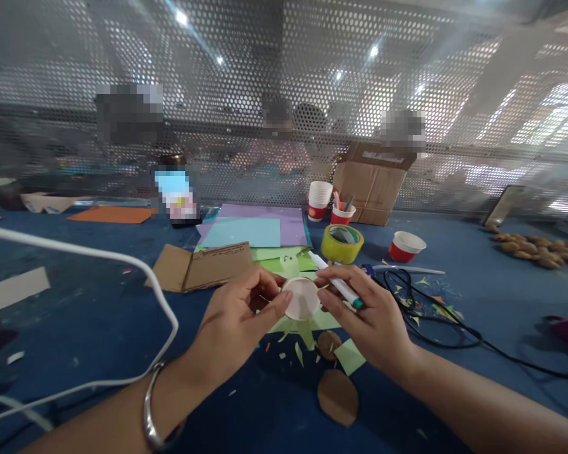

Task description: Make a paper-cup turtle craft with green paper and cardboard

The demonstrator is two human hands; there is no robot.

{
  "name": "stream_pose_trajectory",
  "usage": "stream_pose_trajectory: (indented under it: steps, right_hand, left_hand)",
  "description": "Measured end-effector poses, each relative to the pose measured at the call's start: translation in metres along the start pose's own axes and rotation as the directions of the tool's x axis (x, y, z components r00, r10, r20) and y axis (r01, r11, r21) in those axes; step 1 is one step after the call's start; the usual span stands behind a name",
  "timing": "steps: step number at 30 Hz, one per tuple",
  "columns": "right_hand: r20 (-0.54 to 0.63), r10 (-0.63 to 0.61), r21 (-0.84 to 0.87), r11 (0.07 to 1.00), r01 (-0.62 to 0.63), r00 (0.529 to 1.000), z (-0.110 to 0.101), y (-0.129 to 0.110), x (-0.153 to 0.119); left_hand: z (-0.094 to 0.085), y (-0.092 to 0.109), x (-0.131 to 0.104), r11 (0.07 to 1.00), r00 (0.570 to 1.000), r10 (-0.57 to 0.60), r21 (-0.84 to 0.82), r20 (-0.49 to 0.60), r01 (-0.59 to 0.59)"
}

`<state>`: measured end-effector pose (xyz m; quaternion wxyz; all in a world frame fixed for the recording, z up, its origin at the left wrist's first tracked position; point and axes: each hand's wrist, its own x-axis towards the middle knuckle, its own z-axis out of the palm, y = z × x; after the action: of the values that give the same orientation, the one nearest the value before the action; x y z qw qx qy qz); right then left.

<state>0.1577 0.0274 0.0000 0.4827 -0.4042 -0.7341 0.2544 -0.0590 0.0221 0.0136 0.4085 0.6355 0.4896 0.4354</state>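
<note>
Between both hands is a small white round piece [301, 299], which looks like the base of a paper cup; its lower side is hidden. My left hand [246, 309] pinches its left edge between thumb and fingers. My right hand [366, 309] holds a white marker [338, 284] with a green end, slanted across the fingers, and its fingertips touch the right edge of the round piece. Light green paper strips [305, 331] show just below. Nearer me lie a round brown piece [329, 345], a green paper square [350, 357] and a brown leaf-shaped piece [338, 397].
Behind the hands are folded cardboard [218, 268], coloured paper sheets [246, 231], yellow tape [342, 244] and paper cups [320, 200]. A white cable [137, 265] crosses the left, a black cable [447, 328] the right. A phone [177, 195] stands before the perforated metal screen [227, 94].
</note>
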Motion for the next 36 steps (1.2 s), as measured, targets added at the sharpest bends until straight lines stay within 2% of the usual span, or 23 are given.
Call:
stream_pose_trajectory:
  steps: [3,6,9,12,15,21,36]
  right_hand:
    - [-0.02,-0.015,-0.038,0.999,0.014,1.0,-0.001,-0.001,0.001]
    - [-0.026,-0.019,-0.059,0.998,0.017,0.999,-0.002,-0.002,0.002]
    - [-0.042,-0.007,-0.065,0.998,0.004,0.999,-0.004,-0.003,0.002]
    - [-0.11,0.023,0.003,1.0,-0.023,0.994,-0.007,-0.004,-0.002]
    - [-0.157,-0.015,0.054,0.998,0.023,0.988,-0.012,-0.004,-0.009]
    - [-0.063,-0.173,-0.068,0.983,0.169,0.983,-0.014,-0.006,-0.012]
    - [-0.045,-0.303,-0.226,0.931,0.286,0.952,-0.013,-0.01,-0.006]
  left_hand:
    - [0.005,0.004,-0.003,0.916,0.981,-0.182,-0.351,0.063,0.193]
    - [0.006,0.006,-0.004,0.796,0.942,-0.265,-0.504,0.208,0.335]
    - [0.005,0.005,-0.004,0.758,0.916,-0.289,-0.517,0.279,0.397]
    - [0.002,0.001,-0.001,0.76,0.913,-0.328,-0.506,0.241,0.407]
    - [-0.001,-0.003,0.001,0.779,0.912,-0.351,-0.475,0.213,0.41]
    - [-0.001,-0.007,0.003,0.778,0.912,-0.291,-0.484,0.289,0.401]
    - [0.0,-0.01,0.002,0.81,0.919,-0.266,-0.449,0.29,0.376]
